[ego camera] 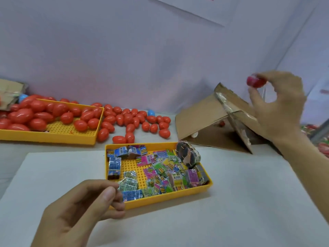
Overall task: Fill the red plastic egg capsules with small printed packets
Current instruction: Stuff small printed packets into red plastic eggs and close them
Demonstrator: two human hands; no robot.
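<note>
My right hand (279, 104) is raised at the right and pinches a red egg capsule (256, 81) between fingertips and thumb, above a folded cardboard ramp (204, 120). My left hand (80, 209) hovers at the near left corner of a small yellow tray (170, 196) full of small printed packets (160, 172); its fingers are loosely curled and I see nothing held in them. Many red egg capsules (137, 120) lie loose on the table, and more fill a large yellow tray (53, 138) at the left.
Two blue capsules (151, 112) sit among the red ones. A crumpled cardboard piece (10, 93) lies at the far left. A white mat (231, 202) covers the near table. Coloured items (320, 136) pile at the far right edge. A pale wall stands behind.
</note>
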